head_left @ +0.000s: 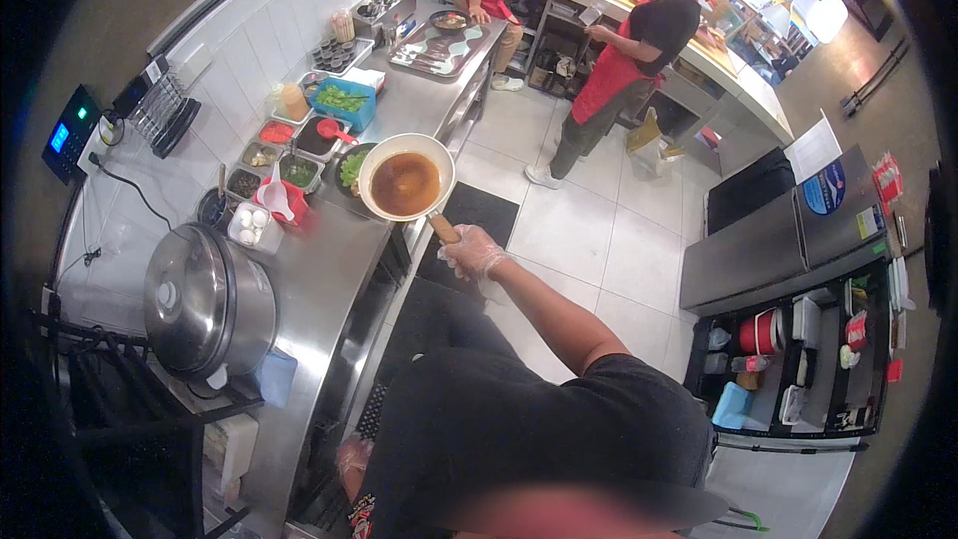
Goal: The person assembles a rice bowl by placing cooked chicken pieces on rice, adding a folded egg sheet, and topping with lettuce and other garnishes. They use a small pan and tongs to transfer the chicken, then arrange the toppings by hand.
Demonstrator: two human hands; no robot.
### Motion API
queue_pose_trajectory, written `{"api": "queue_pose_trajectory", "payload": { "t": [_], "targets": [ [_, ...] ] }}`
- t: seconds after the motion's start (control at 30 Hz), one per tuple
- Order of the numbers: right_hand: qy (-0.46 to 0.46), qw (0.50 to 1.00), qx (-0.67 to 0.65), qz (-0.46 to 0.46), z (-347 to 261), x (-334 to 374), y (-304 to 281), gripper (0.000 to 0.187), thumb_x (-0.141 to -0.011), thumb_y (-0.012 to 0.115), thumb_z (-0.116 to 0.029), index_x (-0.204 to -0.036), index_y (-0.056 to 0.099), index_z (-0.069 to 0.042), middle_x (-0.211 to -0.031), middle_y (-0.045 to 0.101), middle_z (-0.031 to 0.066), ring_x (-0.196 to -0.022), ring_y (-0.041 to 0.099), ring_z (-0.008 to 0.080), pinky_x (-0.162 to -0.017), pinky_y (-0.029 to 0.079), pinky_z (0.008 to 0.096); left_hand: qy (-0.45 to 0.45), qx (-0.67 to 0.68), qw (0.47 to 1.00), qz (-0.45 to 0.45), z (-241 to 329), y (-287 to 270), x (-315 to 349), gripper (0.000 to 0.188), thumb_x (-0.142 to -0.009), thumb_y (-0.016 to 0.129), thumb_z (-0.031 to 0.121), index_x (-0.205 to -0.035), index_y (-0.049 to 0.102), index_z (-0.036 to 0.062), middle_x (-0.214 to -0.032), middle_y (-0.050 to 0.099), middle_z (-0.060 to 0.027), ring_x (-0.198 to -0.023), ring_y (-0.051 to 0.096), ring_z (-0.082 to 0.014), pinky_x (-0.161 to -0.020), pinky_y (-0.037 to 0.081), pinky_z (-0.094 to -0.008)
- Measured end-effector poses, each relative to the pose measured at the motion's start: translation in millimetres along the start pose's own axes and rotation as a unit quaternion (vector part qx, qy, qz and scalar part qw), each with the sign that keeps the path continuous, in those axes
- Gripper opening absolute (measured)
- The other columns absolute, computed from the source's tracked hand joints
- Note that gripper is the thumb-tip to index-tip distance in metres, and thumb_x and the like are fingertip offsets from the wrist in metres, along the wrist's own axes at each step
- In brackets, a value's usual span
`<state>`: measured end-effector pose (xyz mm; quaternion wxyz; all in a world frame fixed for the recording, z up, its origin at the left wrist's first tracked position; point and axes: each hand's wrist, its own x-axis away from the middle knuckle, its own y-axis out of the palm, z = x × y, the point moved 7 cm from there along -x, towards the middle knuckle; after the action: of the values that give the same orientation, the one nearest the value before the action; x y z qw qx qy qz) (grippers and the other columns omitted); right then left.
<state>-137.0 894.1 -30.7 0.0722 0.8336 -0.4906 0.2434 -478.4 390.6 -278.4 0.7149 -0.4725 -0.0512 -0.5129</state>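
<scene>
Gripping the wooden handle point(443, 230) of a cream-coloured pan point(447, 176) in the gloved right hand point(471, 253); holding it, brown liquid point(406, 185) inside, over the front edge of the steel counter point(321, 262), just beside leafy greens point(350, 171). Cannot tell the state of the left hand point(354, 453), blurred at near left. Noting a blue oval sticker point(825, 188), print too small to read, on the grey fridge point(743, 255) at right. Seeing a white-tiled aisle point(589, 235) between counter and fridge, with a red-aproned co-worker point(624, 80) at far right.
</scene>
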Motion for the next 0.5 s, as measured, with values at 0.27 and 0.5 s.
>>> {"api": "queue_pose_trajectory", "payload": {
  "t": [0.27, 0.5],
  "targets": [
    [-0.051, 0.999, -0.003, 0.004, -20, -63, -13, 0.017, -0.087, 0.071, -0.015, -0.095, 0.061, -0.004, -0.066, 0.060, 0.0043, -0.048, 0.058, 0.0150, -0.041, 0.046, 0.0307, -0.140, 0.245, 0.959, 0.029, -24, 18, -20, 0.030, -0.094, 0.066, 0.028, -0.108, 0.068, 0.0011, -0.097, 0.069, -0.0156, -0.085, 0.065, -0.0284, -0.075, 0.053, -0.0392],
    [-0.025, 1.000, 0.013, -0.013, -40, -107, -23, 0.020, -0.089, 0.068, -0.010, -0.103, 0.057, -0.001, -0.065, 0.058, 0.0049, -0.046, 0.055, 0.0156, -0.040, 0.043, 0.0312, 0.121, -0.065, 0.989, 0.063, -15, 119, 13, 0.036, -0.101, 0.059, 0.033, -0.110, 0.069, -0.0001, -0.100, 0.070, -0.0108, -0.092, 0.066, -0.0217, -0.081, 0.053, -0.0336]
  ]
}}
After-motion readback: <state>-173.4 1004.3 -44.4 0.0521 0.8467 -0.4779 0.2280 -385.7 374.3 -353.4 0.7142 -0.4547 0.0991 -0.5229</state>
